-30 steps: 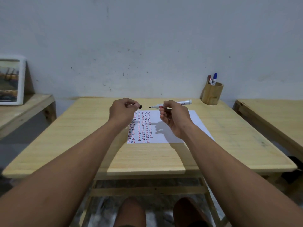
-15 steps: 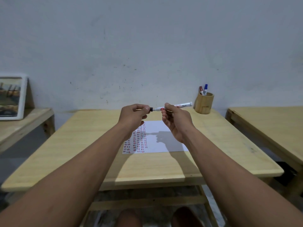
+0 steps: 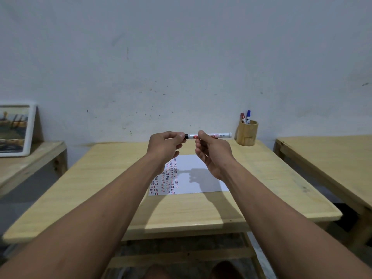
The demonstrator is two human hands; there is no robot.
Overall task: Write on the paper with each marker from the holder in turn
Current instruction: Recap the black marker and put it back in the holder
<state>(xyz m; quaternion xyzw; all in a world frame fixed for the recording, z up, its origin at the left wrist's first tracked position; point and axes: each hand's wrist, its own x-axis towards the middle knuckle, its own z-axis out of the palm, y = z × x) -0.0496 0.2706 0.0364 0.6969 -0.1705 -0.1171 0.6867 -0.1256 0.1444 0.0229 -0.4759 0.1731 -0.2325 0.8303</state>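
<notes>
I hold a white marker (image 3: 218, 135) level above the table, its barrel pinched in my right hand (image 3: 212, 156). My left hand (image 3: 166, 147) grips the black cap (image 3: 186, 136), which sits on the marker's left end. Below them a white paper (image 3: 198, 179) lies on the wooden table (image 3: 104, 178), its left part covered with columns of short red and black strokes. A bamboo holder (image 3: 247, 132) stands at the table's far right corner with a red marker (image 3: 243, 117) and a blue marker (image 3: 248, 116) upright in it.
A second wooden table (image 3: 330, 154) stands to the right across a narrow gap. On the left a lower wooden bench (image 3: 30, 160) carries a framed picture (image 3: 15, 129) leaning on the wall. My knees show under the table's front edge.
The cap in my left hand and the marker's tip were apart; they came together and the cap now sits on the marker. My view has tilted upward.
</notes>
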